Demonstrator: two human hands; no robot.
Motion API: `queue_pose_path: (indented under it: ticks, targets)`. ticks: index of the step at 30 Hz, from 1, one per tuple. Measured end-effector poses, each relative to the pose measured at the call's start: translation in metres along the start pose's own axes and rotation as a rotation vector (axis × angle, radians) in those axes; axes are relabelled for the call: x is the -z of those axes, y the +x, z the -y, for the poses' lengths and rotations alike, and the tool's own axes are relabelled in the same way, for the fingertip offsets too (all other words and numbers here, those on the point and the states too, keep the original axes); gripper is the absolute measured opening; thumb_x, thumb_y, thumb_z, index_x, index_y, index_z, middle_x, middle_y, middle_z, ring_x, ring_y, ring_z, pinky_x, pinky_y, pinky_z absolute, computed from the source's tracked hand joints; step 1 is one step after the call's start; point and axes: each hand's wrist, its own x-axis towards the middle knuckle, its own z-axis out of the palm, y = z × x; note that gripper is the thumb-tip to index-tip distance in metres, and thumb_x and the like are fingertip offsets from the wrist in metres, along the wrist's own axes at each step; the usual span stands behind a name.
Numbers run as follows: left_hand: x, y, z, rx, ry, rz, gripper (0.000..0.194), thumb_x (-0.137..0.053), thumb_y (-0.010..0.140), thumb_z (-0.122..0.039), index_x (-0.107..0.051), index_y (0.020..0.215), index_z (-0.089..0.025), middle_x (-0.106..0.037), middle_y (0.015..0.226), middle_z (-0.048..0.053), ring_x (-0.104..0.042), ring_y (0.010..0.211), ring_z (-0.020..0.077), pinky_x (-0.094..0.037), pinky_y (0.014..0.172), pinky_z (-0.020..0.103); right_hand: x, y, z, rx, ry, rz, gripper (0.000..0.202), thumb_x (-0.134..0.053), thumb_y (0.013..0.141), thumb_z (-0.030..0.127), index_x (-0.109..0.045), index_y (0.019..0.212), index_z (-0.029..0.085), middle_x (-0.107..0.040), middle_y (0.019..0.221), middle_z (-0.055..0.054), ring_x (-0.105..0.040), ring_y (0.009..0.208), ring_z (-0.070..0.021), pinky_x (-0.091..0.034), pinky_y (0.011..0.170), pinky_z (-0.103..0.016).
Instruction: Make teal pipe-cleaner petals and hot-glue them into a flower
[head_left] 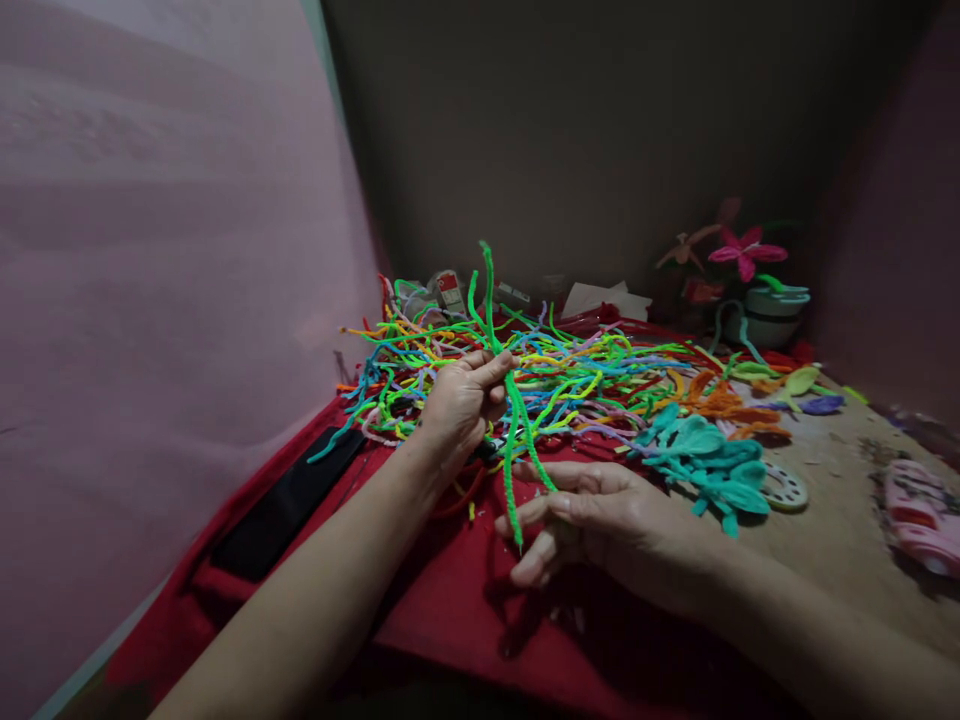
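Green pipe cleaners (514, 430) cross in the middle of the head view, pinched where they meet between the thumb and fingers of my left hand (463, 400). Two ends stick up above that pinch and two hang below it. At the lower ends is my right hand (592, 515), its fingers spread, with one green strand running against the fingers near the thumb. Behind both hands lies a wide heap of many-coloured pipe cleaners (585, 370) on the red cloth (450, 610).
A black phone-like slab (289, 505) lies at left beside the pink wall. To the right are teal pipe-cleaner leaves (705, 460), a round holed disc (784, 487), a pink toy-like object (922, 515) and a pot (772, 315) near a pink flower (746, 252).
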Motion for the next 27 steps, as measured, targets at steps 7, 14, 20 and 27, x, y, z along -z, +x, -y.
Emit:
queue_pose_path:
  ticks: [7,14,20,27]
  targets:
    - [-0.006,-0.006,0.007,-0.015,0.022,0.022,0.020,-0.070,0.063,-0.018,-0.050,0.068,-0.014,-0.039,0.046,-0.009,-0.032,0.034,0.0005,-0.020,0.034,0.013,-0.003,0.005,-0.001,0.068,0.139,-0.001,0.021,-0.048,0.084,0.022,-0.060,0.095,0.009,-0.066,0.083,-0.012,-0.061,0.073,-0.0174,-0.040,0.080,-0.040]
    - [-0.007,-0.005,0.013,-0.055,0.037,0.053,0.021,-0.069,0.065,-0.021,-0.049,0.065,-0.014,-0.038,0.045,-0.008,-0.031,0.034,0.0013,-0.020,0.034,0.014,-0.006,0.007,-0.007,0.058,0.201,-0.093,0.019,-0.054,0.079,0.022,-0.064,0.084,0.006,-0.041,0.053,0.004,-0.046,0.048,-0.0081,-0.047,0.056,-0.030]
    - [-0.006,-0.006,0.010,-0.011,-0.001,0.005,0.017,-0.068,0.064,-0.018,-0.053,0.061,-0.011,-0.040,0.045,-0.007,-0.028,0.032,-0.0007,-0.019,0.033,0.013,-0.008,0.007,-0.018,0.031,-0.091,-0.248,0.024,-0.056,0.077,0.034,-0.061,0.076,0.010,-0.029,0.030,0.011,-0.028,0.024,-0.0054,-0.032,0.030,-0.020]
    - [-0.009,-0.012,0.011,0.118,-0.060,0.140,0.013,-0.067,0.065,-0.022,-0.063,0.067,-0.010,-0.053,0.054,-0.002,-0.048,0.043,0.0046,-0.038,0.041,0.016,-0.010,0.002,0.004,0.068,-0.072,-0.115,0.039,-0.047,0.082,0.045,-0.058,0.101,0.012,-0.068,0.076,-0.011,-0.062,0.064,-0.0159,-0.046,0.067,-0.032]
